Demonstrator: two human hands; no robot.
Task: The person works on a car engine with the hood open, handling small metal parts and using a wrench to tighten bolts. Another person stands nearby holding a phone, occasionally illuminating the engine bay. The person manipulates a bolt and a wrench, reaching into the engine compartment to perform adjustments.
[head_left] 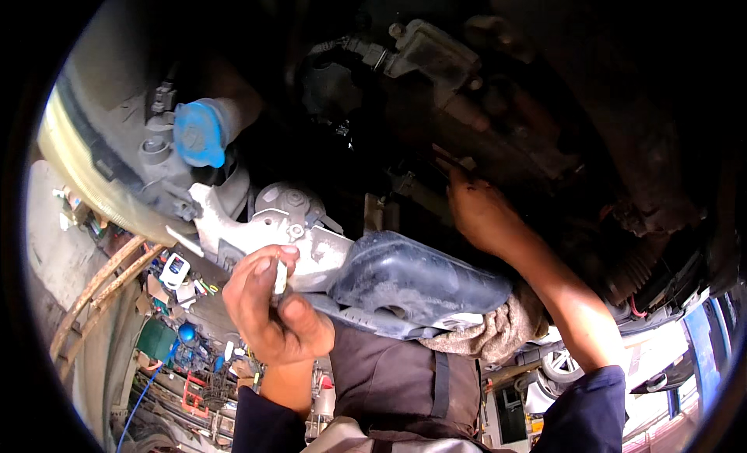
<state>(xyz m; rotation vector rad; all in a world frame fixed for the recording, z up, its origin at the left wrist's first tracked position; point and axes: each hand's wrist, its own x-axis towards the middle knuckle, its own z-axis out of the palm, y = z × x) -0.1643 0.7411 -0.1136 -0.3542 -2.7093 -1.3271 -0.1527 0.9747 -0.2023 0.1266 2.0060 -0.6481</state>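
Head view, seen from beneath a raised vehicle, looking up at its underside [545, 87].

The left hand [272, 305] is in the lower middle of the picture, its fingers curled closed around a small pale piece [281, 276] that sticks up between thumb and forefinger; what kind of piece it is cannot be told. That hand sits just below a pale grey metal bracket [257, 227] with a bolt head showing on it, fixed to the underside.

Just to the right of the bracket hangs a dark, smooth plastic cover [412, 278], rounded and shiny, with a crumpled beige rag [498, 332] tucked against its right end.

The right hand [478, 212] reaches up past the cover into the dark machinery, palm turned away. Its fingertips are hidden among the parts, so whether it is gripping anything cannot be told.

At the upper left, a blue round cap [198, 134] tops a pale reservoir neck.

Along the lower left edge, far below, lie scattered tools and boxes on a workshop floor [179, 352]. Dark sleeves cover both forearms at the bottom edge.
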